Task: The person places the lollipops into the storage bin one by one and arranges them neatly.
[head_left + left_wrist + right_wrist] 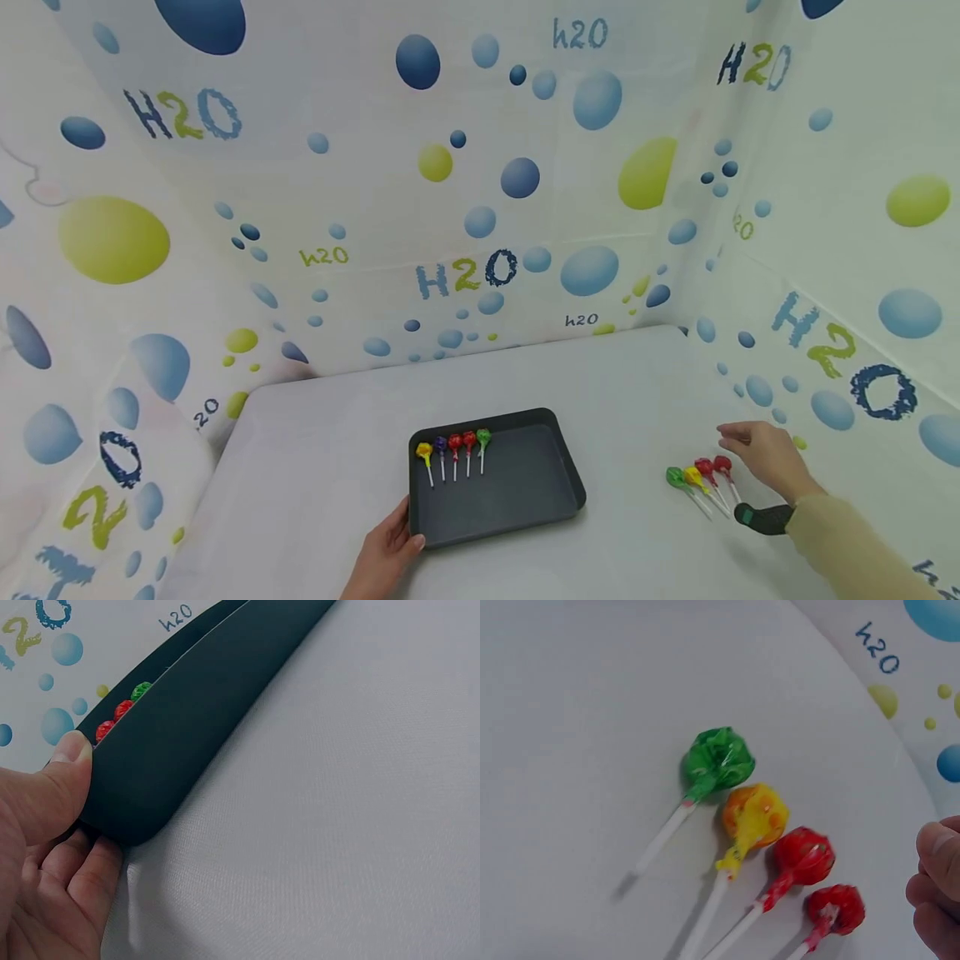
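Note:
My left hand (384,550) grips the near left corner of a dark grey tray (502,496), thumb at the rim and fingers underneath in the left wrist view. Along the tray's far left side lie a yellow lollipop (424,451), a purple lollipop (441,445), two red ones and a green lollipop (483,437) in a row. At the right, my right hand (768,454) hovers with loosely bent fingers, and nothing shows in its grasp. Beside it lie a green lollipop (720,759), a yellow lollipop (756,816) and two red lollipops (805,856), sticks pointing toward me.
A white-covered table (322,467) carries the tray and the loose lollipops. Printed sheets with blue and green drops form a back wall (360,167) and side walls, the right wall (847,275) standing close to my right hand. A dark band (763,518) circles my right wrist.

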`<action>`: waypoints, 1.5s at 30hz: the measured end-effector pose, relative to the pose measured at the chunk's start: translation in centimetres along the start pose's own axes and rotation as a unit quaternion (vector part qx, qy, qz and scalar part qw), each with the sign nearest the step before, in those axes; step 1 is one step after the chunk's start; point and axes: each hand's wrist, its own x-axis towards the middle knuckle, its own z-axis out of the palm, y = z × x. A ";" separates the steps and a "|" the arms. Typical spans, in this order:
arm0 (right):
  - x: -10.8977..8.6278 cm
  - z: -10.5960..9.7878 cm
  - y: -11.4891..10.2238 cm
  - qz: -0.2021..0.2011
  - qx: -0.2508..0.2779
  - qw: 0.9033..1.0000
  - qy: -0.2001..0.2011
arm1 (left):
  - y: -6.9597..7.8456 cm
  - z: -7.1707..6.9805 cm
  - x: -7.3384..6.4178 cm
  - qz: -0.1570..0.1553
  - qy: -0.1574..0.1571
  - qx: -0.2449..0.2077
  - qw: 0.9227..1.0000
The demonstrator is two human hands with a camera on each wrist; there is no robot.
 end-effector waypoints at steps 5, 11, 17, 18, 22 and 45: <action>-0.2 1.2 1.0 0.037 -0.013 0.999 -0.024 | 0.0 0.0 -0.1 -0.004 -0.001 -0.013 1.000; -0.2 2.2 1.7 0.059 -0.023 0.997 -0.033 | -0.1 0.0 -0.1 -0.008 -0.004 -0.017 1.000; -0.2 2.8 2.1 0.070 -0.037 0.996 -0.044 | 0.0 0.1 0.0 -0.009 -0.004 -0.010 1.000; -0.2 2.8 2.1 0.071 -0.039 0.996 -0.045 | 0.1 0.1 0.0 -0.008 -0.004 -0.008 1.000; -0.2 2.9 2.1 0.070 -0.047 0.996 -0.040 | 0.1 0.2 0.0 -0.006 -0.004 -0.007 1.000; 0.2 0.8 0.7 0.010 -0.027 0.999 0.027 | 0.3 0.0 -0.2 -0.007 -0.001 -0.008 1.000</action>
